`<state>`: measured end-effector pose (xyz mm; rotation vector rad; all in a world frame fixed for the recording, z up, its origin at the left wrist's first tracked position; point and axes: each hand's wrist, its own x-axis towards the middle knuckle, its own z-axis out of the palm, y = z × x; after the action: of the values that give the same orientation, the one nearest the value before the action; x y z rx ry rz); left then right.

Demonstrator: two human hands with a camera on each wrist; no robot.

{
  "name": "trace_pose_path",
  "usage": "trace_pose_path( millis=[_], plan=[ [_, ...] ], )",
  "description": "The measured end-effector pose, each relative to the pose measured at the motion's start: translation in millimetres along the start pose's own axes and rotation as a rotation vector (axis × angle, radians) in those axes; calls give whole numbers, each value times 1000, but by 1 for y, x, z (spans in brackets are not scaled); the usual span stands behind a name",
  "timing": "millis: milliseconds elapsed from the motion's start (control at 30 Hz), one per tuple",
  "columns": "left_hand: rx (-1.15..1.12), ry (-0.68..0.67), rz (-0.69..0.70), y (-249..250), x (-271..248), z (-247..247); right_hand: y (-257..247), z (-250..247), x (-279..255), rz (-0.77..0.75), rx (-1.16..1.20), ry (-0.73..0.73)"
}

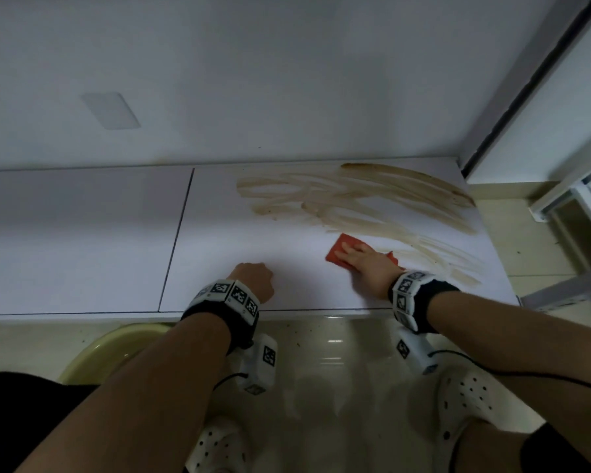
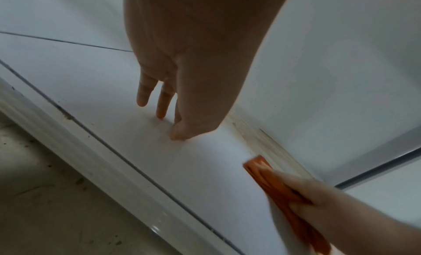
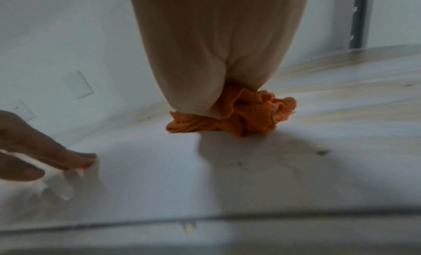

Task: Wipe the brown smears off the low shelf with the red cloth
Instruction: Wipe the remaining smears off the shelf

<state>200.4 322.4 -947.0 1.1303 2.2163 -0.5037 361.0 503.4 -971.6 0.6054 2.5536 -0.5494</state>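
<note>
Crumpled red fabric cloth (image 1: 339, 251): lay at 4 o'clock on the flat white low shelf (image 1: 253, 227), brown smears (image 1: 355, 196) at its 12.
Handling: I judged it light, soft, easily bunched; best pressed under the palm.
Right hand (image 1: 367, 264): my fingers lay over it, thumb pinching a fold.
Left hand (image 1: 253, 279): empty, straight fingertips propped at 6 o'clock.

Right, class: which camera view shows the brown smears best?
The head view: the brown smears spread whole across the low shelf. The left wrist view catches only a strip beyond the red cloth; the right wrist view shows pale, blurred streaks.
</note>
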Motion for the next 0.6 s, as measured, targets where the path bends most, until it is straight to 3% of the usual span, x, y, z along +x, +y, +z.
trace_pose_path(
  millis=[133, 233, 367, 600],
  plan=[
    [14, 8, -8, 3, -3, 1, -34, 21, -9, -135, -55, 35],
    [9, 28, -5, 3, -5, 2, -65, 31, 14, -266, -161, 40],
    [-32, 51, -2, 2, -4, 4, -64, 23, 48, -296, -197, -17],
    [-153, 22, -64, 7, -6, 1, 8, 7, 22, -73, -66, 36]
  ],
)
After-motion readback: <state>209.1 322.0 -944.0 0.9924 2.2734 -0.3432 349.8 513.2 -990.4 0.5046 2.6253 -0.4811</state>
